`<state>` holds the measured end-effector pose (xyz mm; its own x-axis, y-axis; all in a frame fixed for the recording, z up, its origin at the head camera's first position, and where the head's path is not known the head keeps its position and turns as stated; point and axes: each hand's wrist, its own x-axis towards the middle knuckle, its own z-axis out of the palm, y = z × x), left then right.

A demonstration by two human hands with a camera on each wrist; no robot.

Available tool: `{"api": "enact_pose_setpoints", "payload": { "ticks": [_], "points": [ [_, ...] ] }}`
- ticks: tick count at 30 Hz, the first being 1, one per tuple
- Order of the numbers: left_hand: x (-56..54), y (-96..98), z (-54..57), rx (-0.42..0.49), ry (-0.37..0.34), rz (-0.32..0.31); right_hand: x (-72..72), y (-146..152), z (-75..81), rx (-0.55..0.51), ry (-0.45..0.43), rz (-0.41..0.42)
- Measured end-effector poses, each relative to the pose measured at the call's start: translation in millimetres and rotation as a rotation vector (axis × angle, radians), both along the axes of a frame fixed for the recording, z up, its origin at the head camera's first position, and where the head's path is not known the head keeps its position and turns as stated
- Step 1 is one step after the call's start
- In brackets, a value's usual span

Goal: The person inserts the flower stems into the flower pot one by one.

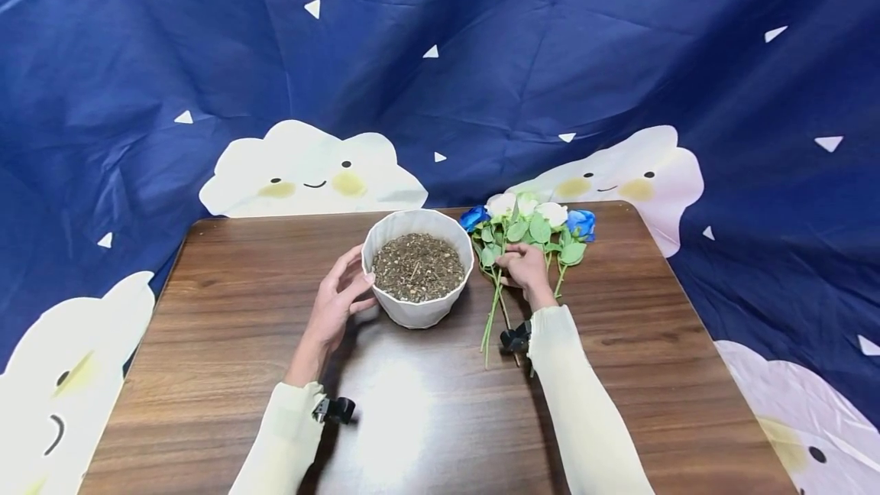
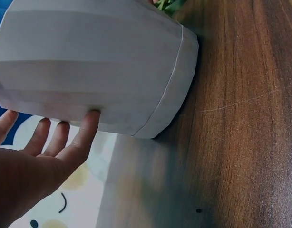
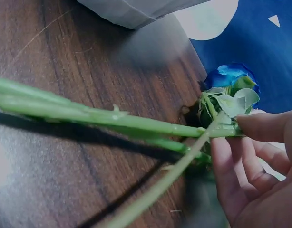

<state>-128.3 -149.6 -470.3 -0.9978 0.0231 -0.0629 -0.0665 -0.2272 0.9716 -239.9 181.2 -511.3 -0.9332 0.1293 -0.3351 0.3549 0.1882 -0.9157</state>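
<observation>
A white faceted pot (image 1: 416,315) filled with dark soil (image 1: 419,270) stands near the back middle of the table. My left hand (image 1: 333,312) is at its left side, thumb up by the rim; in the left wrist view, spread fingertips (image 2: 91,116) touch the pot wall. To the pot's right lies a bunch of roses, with blue heads (image 1: 580,224), white heads (image 1: 552,214) and green leaves. My right hand (image 1: 528,270) pinches green rose stems (image 3: 150,126) between thumb and fingers, just below the leaves. Their lower ends point toward me.
The brown wooden table (image 1: 241,327) carries the pot and flowers. Behind it hangs a dark blue cloth (image 1: 481,98) with smiling clouds and small white triangles. Each wrist wears a small black camera (image 1: 516,337). Light glares off the table front.
</observation>
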Motion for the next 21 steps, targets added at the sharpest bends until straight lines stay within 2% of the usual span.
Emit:
{"api": "enact_pose_setpoints", "payload": {
  "ticks": [6,10,15,21],
  "points": [
    [0.0,-1.4,-0.1,-0.008,-0.001,-0.011,-0.4,2.3,9.4,-0.056,0.053,-0.023],
    [0.0,-1.0,-1.2,-0.013,-0.003,-0.006,-0.3,5.0,18.7,-0.096,0.122,-0.071],
    [-0.4,-0.7,-2.7,-0.018,-0.006,-0.005,0.5,9.7,28.3,-0.122,0.235,-0.153],
    [-0.8,-0.4,-3.5,-0.004,0.000,-0.001,4.6,14.2,41.0,-0.146,0.411,-0.248]
  ]
}}
